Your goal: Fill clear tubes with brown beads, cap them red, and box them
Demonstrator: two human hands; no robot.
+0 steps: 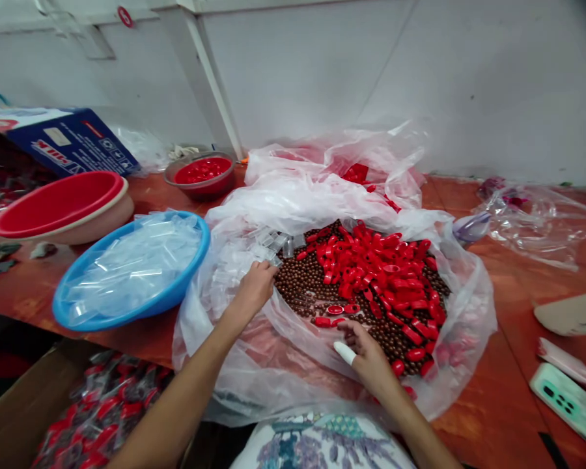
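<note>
At fingertips of L hand: bent close together, at edge of clear plast. pcs; cannot tell if grasping one or only touching. At R hand: fingers loosely bent, thumb w/ white cover standing apart from forefinger, nothing grasped; just beside small red pcs at near side of heap. Around fingers: many brown balls, w/ red pcs heaped on top, mostly toward R side, and clear plast. pcs gathered on L side. Under all this: translucent plast. sheet, crumpled up at edges. Below sheet: orange-red table, w/ uneven darker stains & thin dark seam on R. To L on table: blue basin full of clear pcs, then red basin set inside pale basin, small bowl w/ red pcs, and tilted blue carton. Behind sheet: 2nd plast. bag w/ red contents. On R: crumpled clear film, beige flat pc, pale green phone. Below table edge, L: cardboard box w/ red-and-clear pcs. At back of room: pale grey wall w/ panel joint, white pipe & round red sign.
</note>
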